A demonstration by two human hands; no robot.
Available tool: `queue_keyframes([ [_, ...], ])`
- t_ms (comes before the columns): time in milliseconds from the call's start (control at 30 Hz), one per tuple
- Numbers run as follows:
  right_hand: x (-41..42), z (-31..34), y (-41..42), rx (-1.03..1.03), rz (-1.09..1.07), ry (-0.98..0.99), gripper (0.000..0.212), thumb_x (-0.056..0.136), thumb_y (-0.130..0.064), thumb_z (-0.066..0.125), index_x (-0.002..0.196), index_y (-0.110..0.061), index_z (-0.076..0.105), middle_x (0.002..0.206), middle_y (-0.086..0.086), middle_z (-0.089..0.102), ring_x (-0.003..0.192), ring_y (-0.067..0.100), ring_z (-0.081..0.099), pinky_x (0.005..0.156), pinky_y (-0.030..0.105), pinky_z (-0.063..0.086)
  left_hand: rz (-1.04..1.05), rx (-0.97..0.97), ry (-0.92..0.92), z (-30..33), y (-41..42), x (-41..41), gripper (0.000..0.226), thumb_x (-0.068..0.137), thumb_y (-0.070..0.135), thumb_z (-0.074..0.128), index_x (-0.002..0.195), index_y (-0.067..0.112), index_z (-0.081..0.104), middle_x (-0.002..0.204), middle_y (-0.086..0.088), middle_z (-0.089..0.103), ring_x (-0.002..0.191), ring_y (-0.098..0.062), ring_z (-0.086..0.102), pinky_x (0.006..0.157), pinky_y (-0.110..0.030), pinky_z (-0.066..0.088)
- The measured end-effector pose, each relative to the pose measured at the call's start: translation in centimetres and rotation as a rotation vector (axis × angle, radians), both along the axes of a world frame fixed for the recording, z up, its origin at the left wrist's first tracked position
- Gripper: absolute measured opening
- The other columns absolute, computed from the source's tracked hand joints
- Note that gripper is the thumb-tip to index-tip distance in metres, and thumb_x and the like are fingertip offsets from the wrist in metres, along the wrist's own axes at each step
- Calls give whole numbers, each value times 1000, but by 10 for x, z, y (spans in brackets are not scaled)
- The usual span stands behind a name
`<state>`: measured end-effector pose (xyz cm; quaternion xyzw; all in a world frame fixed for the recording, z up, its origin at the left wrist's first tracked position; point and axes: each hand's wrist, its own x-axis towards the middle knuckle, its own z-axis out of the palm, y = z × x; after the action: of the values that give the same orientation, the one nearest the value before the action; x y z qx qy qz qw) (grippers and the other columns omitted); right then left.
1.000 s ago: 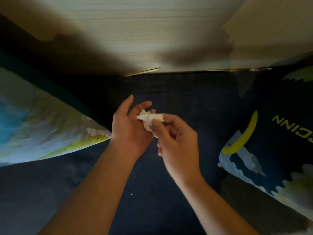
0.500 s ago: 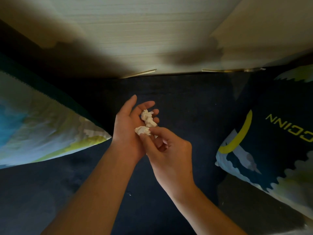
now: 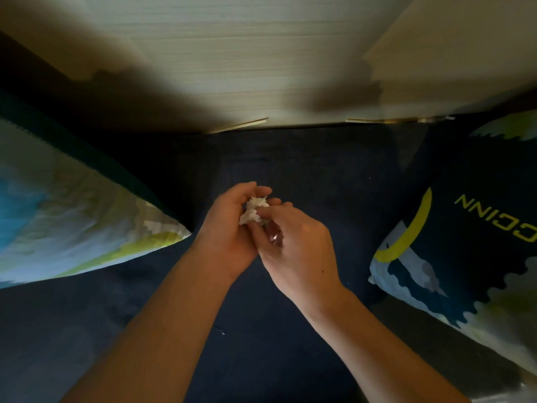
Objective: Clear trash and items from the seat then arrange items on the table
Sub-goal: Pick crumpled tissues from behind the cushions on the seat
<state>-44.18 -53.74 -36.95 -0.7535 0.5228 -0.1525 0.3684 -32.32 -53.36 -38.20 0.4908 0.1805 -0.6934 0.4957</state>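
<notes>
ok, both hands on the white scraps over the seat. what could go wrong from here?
1. The crumpled white paper scraps sit loosely in the cupped left hand, with the right hand pressing them in. A piece could slip out onto the dark blue seat.
2. A tiny white speck lies on the seat near the left forearm; it is easily missed in this dim light.
3. Dropped bits could roll under the left cushion or right cushion.
</notes>
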Motion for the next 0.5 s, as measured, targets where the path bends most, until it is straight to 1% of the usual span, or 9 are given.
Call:
queue_keyframes([
  [67,-2,-1,-1,-25,27,37,13,95,-32,66,97,-23,75,77,-10,68,63,8,63,53,30,54,-53,-9,-25,-1,-1,4,22,93,24,57,90,5,67,89,-17,68,79,-26,71,64,-33,59],
  [133,-3,-2,-3,-45,43,60,14,96,-33,65,96,-22,74,77,-10,68,61,8,63,51,30,54,-106,-22,-33,-1,-2,8,22,93,26,56,93,6,67,88,-15,69,74,-22,69,62,-32,58],
  [233,-3,-2,-4,-54,57,35,9,95,-27,66,98,-22,73,82,-11,68,65,6,63,54,26,54,-197,-47,-51,-3,-3,10,18,91,24,58,92,9,68,75,-6,67,66,-17,67,57,-31,56],
  [300,-1,-3,-5,-36,59,25,9,95,-25,66,100,-22,73,84,-8,69,67,8,64,56,28,56,-249,-50,-61,-4,-3,8,15,89,23,60,90,12,71,69,-3,65,63,-15,67,54,-30,54],
  [400,1,-3,-6,-52,56,34,11,94,-23,66,100,-20,75,84,-5,67,68,10,63,59,31,55,-245,-51,-58,-8,-2,6,15,89,22,62,89,12,73,73,-4,68,72,-16,70,60,-32,56],
  [500,2,0,-7,-150,112,162,16,92,-29,65,103,-24,76,85,-5,61,80,14,56,71,32,47,-194,-32,-49,-11,-2,3,17,87,22,64,96,7,68,81,-8,68,81,-20,69,69,-33,56],
])
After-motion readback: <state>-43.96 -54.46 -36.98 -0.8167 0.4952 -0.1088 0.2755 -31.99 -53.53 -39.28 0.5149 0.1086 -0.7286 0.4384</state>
